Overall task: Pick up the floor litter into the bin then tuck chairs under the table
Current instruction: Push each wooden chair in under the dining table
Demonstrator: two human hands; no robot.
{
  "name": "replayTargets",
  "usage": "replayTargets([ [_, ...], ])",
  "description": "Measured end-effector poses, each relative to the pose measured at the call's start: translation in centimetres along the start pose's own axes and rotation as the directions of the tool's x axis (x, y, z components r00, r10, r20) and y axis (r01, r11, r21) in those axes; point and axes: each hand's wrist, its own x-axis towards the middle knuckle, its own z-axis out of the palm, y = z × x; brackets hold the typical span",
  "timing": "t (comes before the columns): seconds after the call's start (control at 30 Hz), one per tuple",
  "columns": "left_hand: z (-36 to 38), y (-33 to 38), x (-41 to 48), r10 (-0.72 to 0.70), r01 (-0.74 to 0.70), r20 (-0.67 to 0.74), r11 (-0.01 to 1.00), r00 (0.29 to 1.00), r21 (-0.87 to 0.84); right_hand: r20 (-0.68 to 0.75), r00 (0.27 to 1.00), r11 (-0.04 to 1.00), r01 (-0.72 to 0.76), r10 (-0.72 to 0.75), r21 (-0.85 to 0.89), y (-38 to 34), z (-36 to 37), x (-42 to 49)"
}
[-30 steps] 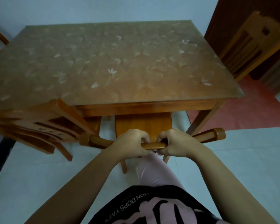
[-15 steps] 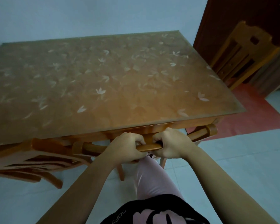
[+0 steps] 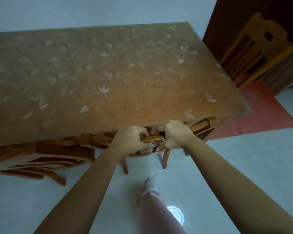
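Under the table (image 3: 108, 78), most of the gripped chair (image 3: 151, 138) lies hidden.

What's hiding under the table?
A chair is pushed under the table; both hands grip its top rail. Its seat is mostly covered by the tabletop.
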Motion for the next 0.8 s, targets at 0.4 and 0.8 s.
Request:
replayTargets([
  [0.4,0.18,-0.37,0.06,0.021,-0.022,-0.033,1.0,0.999,-0.022,-0.023,0.999,0.998,-0.028,0.03,0.052,0.25,0.34,0.22],
  [0.8,0.41,-0.17,0.33,-0.069,0.07,0.011,0.991,0.998,-0.116,0.018,0.995,0.981,-0.097,0.095,0.171,-0.14,0.15,0.16],
])
